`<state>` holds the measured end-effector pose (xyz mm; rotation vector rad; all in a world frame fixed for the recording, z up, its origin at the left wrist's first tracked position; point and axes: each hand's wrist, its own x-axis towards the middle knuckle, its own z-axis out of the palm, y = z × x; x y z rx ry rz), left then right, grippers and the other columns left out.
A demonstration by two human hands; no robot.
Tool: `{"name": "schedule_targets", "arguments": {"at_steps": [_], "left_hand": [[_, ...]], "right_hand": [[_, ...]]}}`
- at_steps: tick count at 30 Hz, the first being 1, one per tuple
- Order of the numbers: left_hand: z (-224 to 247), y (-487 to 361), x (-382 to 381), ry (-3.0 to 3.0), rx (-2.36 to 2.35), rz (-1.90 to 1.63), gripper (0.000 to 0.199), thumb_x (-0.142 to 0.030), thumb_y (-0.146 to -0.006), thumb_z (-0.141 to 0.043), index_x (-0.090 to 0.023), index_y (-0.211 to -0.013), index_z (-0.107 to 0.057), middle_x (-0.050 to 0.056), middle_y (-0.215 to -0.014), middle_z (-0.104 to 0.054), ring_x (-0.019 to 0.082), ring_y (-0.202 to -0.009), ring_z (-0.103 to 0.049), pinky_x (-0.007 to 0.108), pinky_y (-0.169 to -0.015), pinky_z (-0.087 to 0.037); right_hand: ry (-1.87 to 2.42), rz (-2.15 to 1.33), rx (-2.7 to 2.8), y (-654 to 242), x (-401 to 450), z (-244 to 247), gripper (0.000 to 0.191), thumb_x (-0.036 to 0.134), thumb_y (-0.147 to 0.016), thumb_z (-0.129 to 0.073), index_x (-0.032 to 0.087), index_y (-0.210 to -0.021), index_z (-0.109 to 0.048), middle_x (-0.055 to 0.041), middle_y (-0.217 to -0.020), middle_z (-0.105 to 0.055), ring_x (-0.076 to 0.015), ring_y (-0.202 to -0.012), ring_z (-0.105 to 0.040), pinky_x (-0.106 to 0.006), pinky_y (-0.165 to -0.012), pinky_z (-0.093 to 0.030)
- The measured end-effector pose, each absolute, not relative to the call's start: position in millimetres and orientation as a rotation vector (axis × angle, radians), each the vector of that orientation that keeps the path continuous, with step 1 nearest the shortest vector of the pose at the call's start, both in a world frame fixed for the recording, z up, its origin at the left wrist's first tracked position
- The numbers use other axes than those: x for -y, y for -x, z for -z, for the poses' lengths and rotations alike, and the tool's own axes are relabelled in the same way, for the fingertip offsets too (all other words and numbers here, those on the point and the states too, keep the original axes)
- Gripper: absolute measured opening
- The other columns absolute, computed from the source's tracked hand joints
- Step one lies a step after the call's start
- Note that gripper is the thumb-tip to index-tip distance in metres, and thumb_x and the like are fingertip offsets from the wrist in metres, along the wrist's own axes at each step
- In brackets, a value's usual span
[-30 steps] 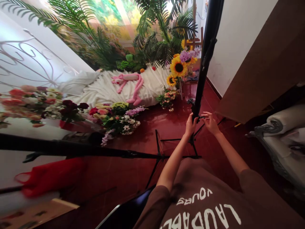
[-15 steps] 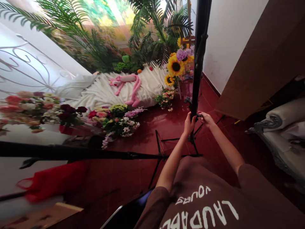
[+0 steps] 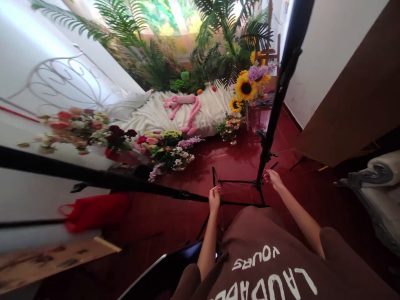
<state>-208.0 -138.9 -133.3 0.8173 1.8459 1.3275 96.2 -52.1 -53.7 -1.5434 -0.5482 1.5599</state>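
A black light stand (image 3: 276, 104) rises on the right, its folding legs spread over the floor. My right hand (image 3: 273, 180) is beside its lower pole, just below a clamp knob (image 3: 273, 155); the fingers are loosely bent and apart. My left hand (image 3: 214, 200) is away from that stand, fingers loosely curled upward and apparently holding nothing. It overlaps the lower end of a second black stand pole (image 3: 150, 187) slanting in from the left. I cannot tell whether it touches that pole.
Artificial flowers (image 3: 170, 152), sunflowers (image 3: 245, 88) and a pink plush toy (image 3: 184, 102) surround or lie on a white draped cloth (image 3: 212, 121). A red bag (image 3: 96, 212) is at left. Plastic-wrapped rolls (image 3: 384, 171) sit right, near a brown board (image 3: 340, 100).
Both hands have come off the right stand's pole. My left hand has moved left and down toward the other pole; my right hand has lowered slightly. The view has shifted.
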Motion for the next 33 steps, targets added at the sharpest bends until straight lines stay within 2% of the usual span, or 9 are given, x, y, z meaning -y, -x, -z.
{"name": "schedule_targets", "arguments": {"at_steps": [3, 6, 10, 16, 19, 22, 25, 27, 33], "left_hand": [[140.1, 265.2, 183.8, -0.507, -2.087, -1.492, 0.034, -0.050, -0.093, -0.038, -0.019, -0.087, -0.051, 0.005, -0.087, -0.064, 0.016, -0.078, -0.063, 0.032, -0.072, -0.051], [121.8, 300.4, 203.6, -0.394, -2.189, -1.704, 0.040, -0.057, -0.092, -0.035, -0.018, -0.091, -0.047, 0.004, -0.089, -0.062, 0.014, -0.078, -0.061, 0.029, -0.070, -0.049], [80.1, 320.3, 189.9, -0.612, -2.111, -1.930, 0.054, -0.067, -0.086, -0.040, -0.018, -0.104, -0.053, 0.009, -0.104, -0.062, 0.014, -0.090, -0.061, 0.028, -0.081, -0.048], [38.9, 316.9, 160.1, -0.902, -1.930, -1.876, 0.061, -0.069, -0.087, -0.033, -0.018, -0.101, -0.063, 0.011, -0.107, -0.066, 0.018, -0.101, -0.059, 0.032, -0.093, -0.044], [35.3, 312.4, 160.3, -0.906, -1.939, -1.881, 0.063, -0.071, -0.086, -0.034, -0.017, -0.102, -0.064, 0.012, -0.106, -0.066, 0.018, -0.096, -0.060, 0.031, -0.087, -0.046], [36.9, 311.4, 162.6, -0.861, -1.991, -1.839, 0.063, -0.072, -0.084, -0.037, -0.017, -0.104, -0.062, 0.010, -0.097, -0.067, 0.017, -0.089, -0.062, 0.028, -0.079, -0.048], [40.8, 312.7, 161.1, -0.806, -2.029, -1.825, 0.063, -0.073, -0.083, -0.038, -0.018, -0.102, -0.061, 0.010, -0.094, -0.068, 0.017, -0.085, -0.063, 0.027, -0.074, -0.047], [44.3, 314.0, 157.9, -0.785, -2.028, -1.851, 0.065, -0.076, -0.081, -0.037, -0.018, -0.100, -0.059, 0.011, -0.095, -0.069, 0.017, -0.084, -0.063, 0.027, -0.073, -0.047], [53.3, 316.9, 152.9, -0.800, -1.985, -1.922, 0.062, -0.075, -0.081, -0.038, -0.019, -0.099, -0.058, 0.009, -0.094, -0.069, 0.016, -0.083, -0.064, 0.028, -0.077, -0.048]], "right_hand": [[1.583, -1.631, 0.599, -83.3, 59.4, 64.0, 0.012, 0.018, -0.082, -0.051, 0.016, -0.084, -0.062, 0.0026, -0.051, -0.060, -0.0073, -0.040, -0.052, -0.015, -0.039, -0.037], [1.602, -1.702, 0.680, -63.6, 61.5, 70.3, 0.012, 0.018, -0.082, -0.052, 0.016, -0.086, -0.063, 0.0026, -0.052, -0.060, -0.0073, -0.042, -0.052, -0.015, -0.040, -0.038], [1.605, -1.804, 0.845, -26.0, 60.2, 71.9, 0.012, 0.021, -0.082, -0.052, 0.016, -0.086, -0.063, 0.0024, -0.054, -0.061, -0.0074, -0.043, -0.052, -0.015, -0.042, -0.038], [1.520, -2.005, 1.083, 50.6, 65.2, 58.6, 0.013, 0.020, -0.085, -0.049, 0.016, -0.085, -0.061, 0.0027, -0.055, -0.059, -0.0064, -0.042, -0.050, -0.015, -0.043, -0.035], [1.418, -2.183, 1.139, 93.4, 72.4, 49.9, 0.014, 0.020, -0.089, -0.048, 0.016, -0.087, -0.061, 0.0021, -0.057, -0.060, -0.0066, -0.045, -0.051, -0.015, -0.045, -0.036], [1.298, -2.491, 1.021, 135.7, 78.7, 41.3, 0.025, 0.033, -0.095, -0.044, 0.016, -0.087, -0.059, 0.0013, -0.059, -0.058, -0.0073, -0.046, -0.052, -0.016, -0.045, -0.039], [1.141, -2.904, 0.743, 172.9, 82.1, 30.8, 0.045, 0.048, -0.099, -0.030, 0.015, -0.082, -0.054, 0.0006, -0.057, -0.054, -0.0069, -0.043, -0.047, -0.015, -0.039, -0.035], [1.002, -3.100, 0.574, 191.7, 84.2, 23.6, 0.050, 0.049, -0.100, -0.021, 0.016, -0.076, -0.050, 0.0020, -0.054, -0.048, -0.0060, -0.039, -0.040, -0.013, -0.034, -0.029], [0.722, -3.125, 0.428, 212.1, 97.4, 12.7, 0.045, 0.041, -0.101, -0.022, 0.021, -0.064, -0.036, 0.0070, -0.048, -0.032, -0.0054, -0.036, -0.026, -0.012, -0.030, -0.021]]}}
